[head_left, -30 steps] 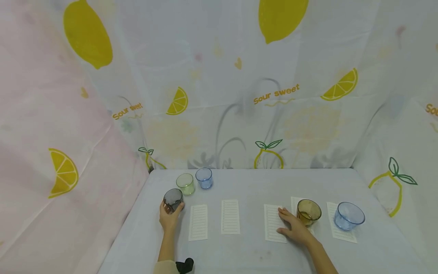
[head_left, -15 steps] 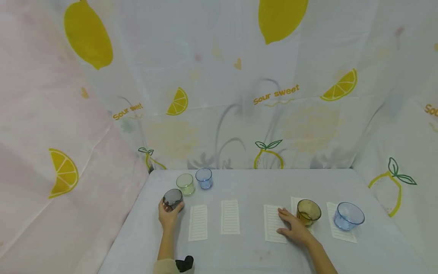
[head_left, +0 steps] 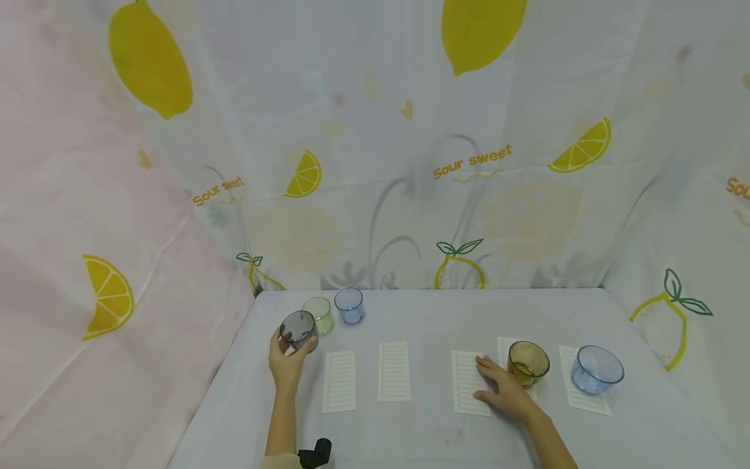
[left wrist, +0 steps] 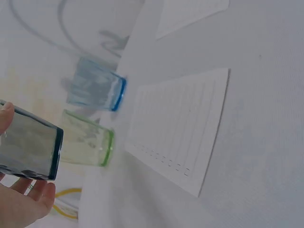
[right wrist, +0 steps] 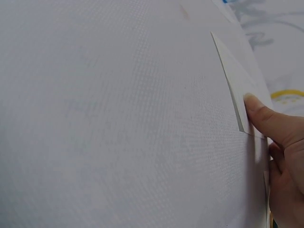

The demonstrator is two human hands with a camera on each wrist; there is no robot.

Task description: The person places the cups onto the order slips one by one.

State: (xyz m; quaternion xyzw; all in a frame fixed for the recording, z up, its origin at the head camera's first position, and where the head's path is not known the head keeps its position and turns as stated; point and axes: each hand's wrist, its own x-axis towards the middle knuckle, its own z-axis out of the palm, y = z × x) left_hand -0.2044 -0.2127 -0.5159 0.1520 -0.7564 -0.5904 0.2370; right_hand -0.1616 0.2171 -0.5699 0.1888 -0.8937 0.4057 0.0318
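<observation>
A dark grey glass cup (head_left: 299,330) is in the grip of my left hand (head_left: 285,370), thumb on one side and fingers on the other. In the left wrist view the grey cup (left wrist: 28,145) is held off the table. Behind it stand a green glass cup (head_left: 319,315) and a blue glass cup (head_left: 349,306). My right hand (head_left: 506,393) rests on a lined paper card (head_left: 465,381), its fingers spread along the right edge. In the right wrist view the thumb (right wrist: 260,113) lies on the card (right wrist: 232,80).
An amber glass cup (head_left: 529,363) stands on a card just beside the right hand. Farther right a larger blue glass cup (head_left: 597,371) sits on another card (head_left: 588,400). Two more lined cards (head_left: 339,381) lie between the hands. A printed curtain (head_left: 375,228) rises behind the table.
My left hand has raised the grey cup slightly and moved it a little away from me. The right hand and the other cups have stayed where they were.
</observation>
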